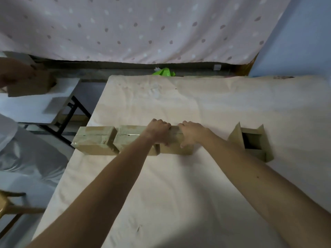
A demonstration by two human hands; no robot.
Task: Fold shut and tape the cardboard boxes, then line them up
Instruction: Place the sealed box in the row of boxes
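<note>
Three taped cardboard boxes stand in a row on the cloth-covered table (179, 194). The left box (93, 140) sits at the table's left edge and the middle box (128, 138) touches it. Both my hands grip the right box (176, 148) from above: my left hand (158, 130) curls over its left end, my right hand (191, 134) over its right end, thumbs on the near face. An untaped box (252, 142) with its flaps standing up lies open to the right of the row.
A second person's hand (12, 72) holds another cardboard box (30, 85) over a white side table (35, 108) at the far left. A green plastic bag (163, 72) lies behind the table. A spotted curtain hangs at the back. A wooden chair (9, 206) stands lower left.
</note>
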